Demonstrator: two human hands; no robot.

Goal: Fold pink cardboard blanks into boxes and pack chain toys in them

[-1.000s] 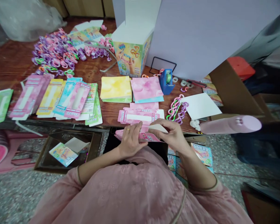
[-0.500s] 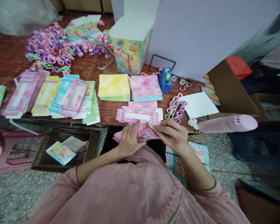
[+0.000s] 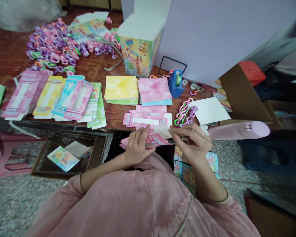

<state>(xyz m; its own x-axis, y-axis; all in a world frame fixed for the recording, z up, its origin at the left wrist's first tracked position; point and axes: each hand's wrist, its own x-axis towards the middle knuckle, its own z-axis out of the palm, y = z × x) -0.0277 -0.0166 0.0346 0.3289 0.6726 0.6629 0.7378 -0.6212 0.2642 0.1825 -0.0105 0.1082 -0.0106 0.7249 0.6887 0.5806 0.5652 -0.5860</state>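
My left hand (image 3: 137, 147) is closed around a pink folding box (image 3: 158, 139) held over my lap, just below the table edge. The box's end is open, and a pale flap (image 3: 164, 132) stands up from it. My right hand (image 3: 196, 142) pinches the right tip of that flap between thumb and fingers. Flat pink window boxes (image 3: 145, 119) lie on the table right above my hands. Wavy twist toys (image 3: 185, 113) in pink, green and purple lie beyond my right hand.
Stacks of yellow cards (image 3: 120, 88) and pink cards (image 3: 155, 90) lie mid-table, with a blue tape dispenser (image 3: 176, 84) alongside. Flat boxes (image 3: 49, 95) and a toy heap (image 3: 51, 44) fill the left. A pink bottle (image 3: 239, 130) lies at right; a display box (image 3: 140, 52) stands behind.
My right hand has moved slightly right, drawing the flap outward so more of its pale inside shows. My left hand keeps its hold on the box. The view has shifted slightly.
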